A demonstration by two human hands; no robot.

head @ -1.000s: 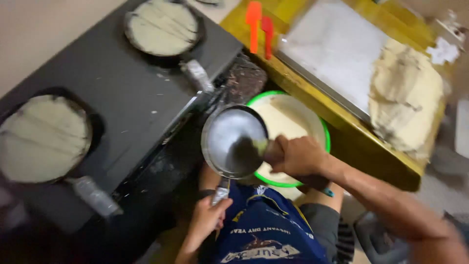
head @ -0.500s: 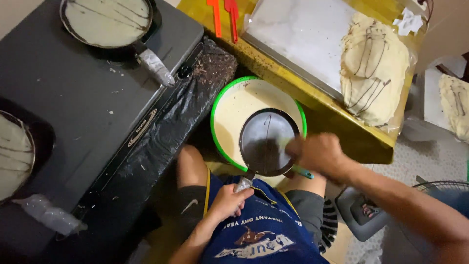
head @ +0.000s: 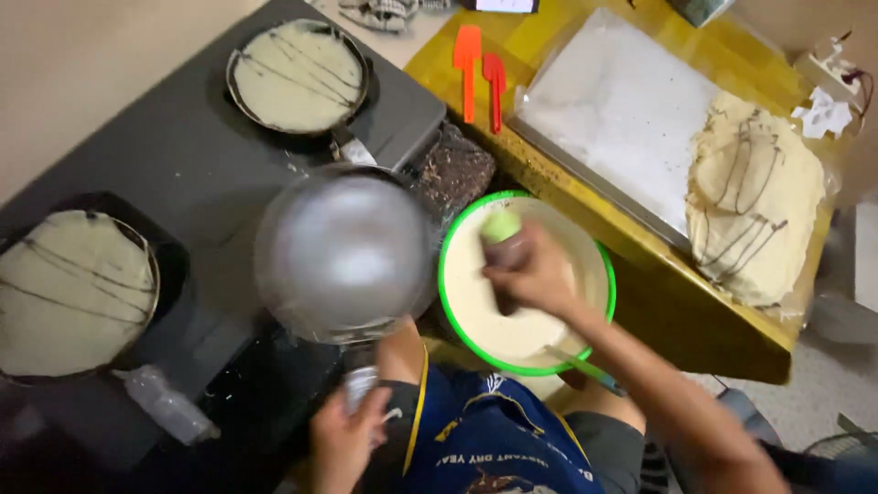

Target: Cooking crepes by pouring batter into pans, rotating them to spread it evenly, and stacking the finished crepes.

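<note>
— Head view: what blurs most?

— A round grey metal pan [head: 343,254], held up over the dark stove [head: 137,174], its handle clamped in the left hand [head: 347,437].

— And the right hand [head: 535,274]?

— Closed round a dark ladle with a green end [head: 500,240], over the green-rimmed bowl of pale batter [head: 512,320]. The ladle's scoop is hidden.

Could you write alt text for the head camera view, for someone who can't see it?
Seen from above, a person's left hand holds an empty metal pan by its handle while the right hand dips a green-topped tool into a green-rimmed bowl of pale batter. Two pans of batter sit on a dark stove.
</note>
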